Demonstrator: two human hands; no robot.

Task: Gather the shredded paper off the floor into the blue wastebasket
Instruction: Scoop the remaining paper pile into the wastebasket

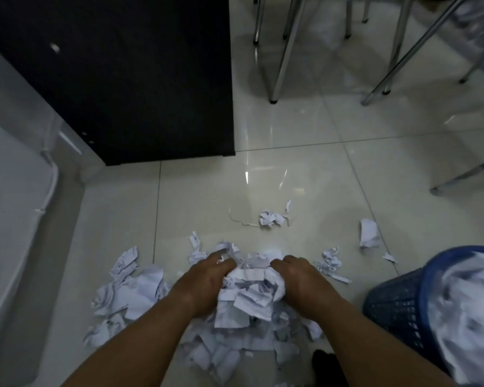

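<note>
Wad of paper (249, 291) sits between left grip (204, 280) and right grip (299, 277), both curled round it, just over the floor (305, 169) pile. Scraps lie left and ahead. The basket (394, 305) stands right, paper inside.

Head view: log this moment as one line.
phase: gathering | left hand: grips shredded paper | right hand: grips same bunch | blue wastebasket: at right, holds paper | floor: scraps scattered
</note>
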